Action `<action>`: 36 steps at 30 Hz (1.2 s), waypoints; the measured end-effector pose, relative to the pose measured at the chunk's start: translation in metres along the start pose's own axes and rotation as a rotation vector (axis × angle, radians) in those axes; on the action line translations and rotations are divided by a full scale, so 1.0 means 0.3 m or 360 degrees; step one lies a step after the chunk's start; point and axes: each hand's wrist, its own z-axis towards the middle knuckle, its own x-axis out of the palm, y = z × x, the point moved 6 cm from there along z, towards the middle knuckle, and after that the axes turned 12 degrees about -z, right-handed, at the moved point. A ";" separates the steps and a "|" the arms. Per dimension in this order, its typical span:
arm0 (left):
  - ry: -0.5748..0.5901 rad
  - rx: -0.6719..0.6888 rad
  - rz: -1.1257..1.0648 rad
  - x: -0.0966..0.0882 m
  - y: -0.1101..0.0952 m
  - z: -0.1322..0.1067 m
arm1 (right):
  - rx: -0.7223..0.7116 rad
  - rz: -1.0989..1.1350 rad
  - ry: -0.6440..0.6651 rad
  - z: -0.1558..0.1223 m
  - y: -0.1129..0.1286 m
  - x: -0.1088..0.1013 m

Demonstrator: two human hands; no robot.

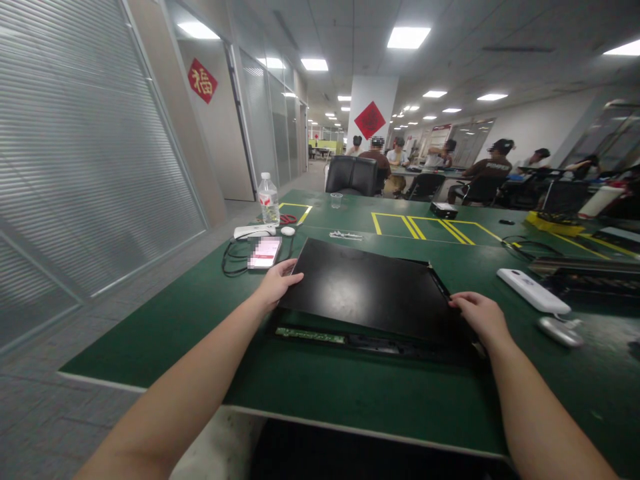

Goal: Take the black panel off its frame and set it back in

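Observation:
A flat, glossy black screen panel (367, 287) lies tilted over a black frame (415, 348), its left side raised. Along the near side of the frame a narrow green circuit board (310, 335) shows. My left hand (277, 283) grips the panel's left edge, thumb on top and fingers beneath. At the right edge my right hand (483, 317) is closed in a pinch, thumb and forefinger together, where panel and frame meet. Whether it also grips the frame cannot be made out. Most of the frame's inside is hidden under the panel.
On the green table (165, 340) to the left are a lit phone (265, 253), a black cable, a water bottle (269, 200) and red-handled scissors (289, 219). A white handheld device (533, 291) lies right. Several people sit farther back beyond a black chair (351, 175).

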 end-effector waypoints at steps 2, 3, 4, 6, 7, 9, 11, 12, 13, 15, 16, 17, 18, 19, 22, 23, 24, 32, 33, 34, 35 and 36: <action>0.0002 -0.0022 0.0015 0.001 0.004 0.000 | -0.0019 -0.0029 -0.0027 -0.007 0.010 -0.006; -0.0002 -0.0028 0.0028 0.000 0.005 0.000 | -0.0032 -0.0059 -0.0042 -0.012 0.017 -0.011; -0.0006 -0.0031 0.0041 -0.001 0.006 0.000 | -0.0043 -0.0091 -0.0050 -0.016 0.024 -0.015; -0.0012 -0.0041 0.0062 -0.005 0.010 0.001 | -0.0056 -0.0145 -0.0050 -0.023 0.036 -0.019; -0.0012 -0.0051 0.0066 -0.008 0.013 0.001 | -0.0057 -0.0160 -0.0047 -0.025 0.040 -0.020; -0.0002 -0.0081 0.0051 -0.012 0.021 0.003 | -0.0058 -0.0171 -0.0048 -0.026 0.044 -0.020; 0.0015 -0.0105 0.0017 -0.014 0.028 0.005 | -0.0062 -0.0181 -0.0066 -0.025 0.043 -0.019; 0.0020 -0.0109 0.0000 -0.014 0.031 0.006 | -0.0067 -0.0190 -0.0076 -0.023 0.041 -0.018; 0.0025 -0.0112 -0.0012 -0.014 0.033 0.007 | -0.0074 -0.0200 -0.0086 -0.022 0.040 -0.016; 0.0035 -0.0117 -0.0023 -0.013 0.036 0.008 | -0.0086 -0.0217 -0.0091 -0.020 0.038 -0.014; 0.0044 -0.0122 -0.0026 -0.011 0.037 0.008 | -0.0093 -0.0218 -0.0091 -0.019 0.037 -0.013; 0.0053 -0.0127 -0.0031 -0.010 0.038 0.007 | -0.0101 -0.0215 -0.0092 -0.018 0.037 -0.012; 0.0058 -0.0133 -0.0038 -0.009 0.038 0.006 | -0.0110 -0.0210 -0.0096 -0.018 0.037 -0.013; 0.0063 -0.0140 -0.0046 -0.008 0.038 0.005 | -0.0117 -0.0208 -0.0100 -0.018 0.038 -0.013; 0.0075 -0.0188 -0.0063 -0.008 0.041 0.002 | -0.0122 -0.0212 -0.0098 -0.017 0.039 -0.015; 0.0084 -0.0211 -0.0067 -0.008 0.043 0.001 | -0.0117 -0.0216 -0.0094 -0.016 0.039 -0.015; 0.0089 -0.0231 -0.0073 -0.008 0.045 0.001 | -0.0116 -0.0218 -0.0093 -0.016 0.039 -0.015; 0.0060 -0.0331 -0.0013 -0.007 0.052 -0.011 | -0.0094 -0.0229 -0.0065 -0.023 0.042 -0.016; 0.0065 -0.0338 -0.0002 -0.004 0.052 -0.013 | -0.0092 -0.0233 -0.0067 -0.024 0.042 -0.016; 0.0068 -0.0341 0.0008 -0.001 0.053 -0.016 | -0.0091 -0.0238 -0.0070 -0.024 0.043 -0.017; 0.0069 -0.0343 0.0016 0.001 0.053 -0.019 | -0.0093 -0.0242 -0.0077 -0.024 0.043 -0.018; 0.0066 -0.0341 0.0023 0.003 0.052 -0.021 | -0.0097 -0.0249 -0.0083 -0.023 0.043 -0.018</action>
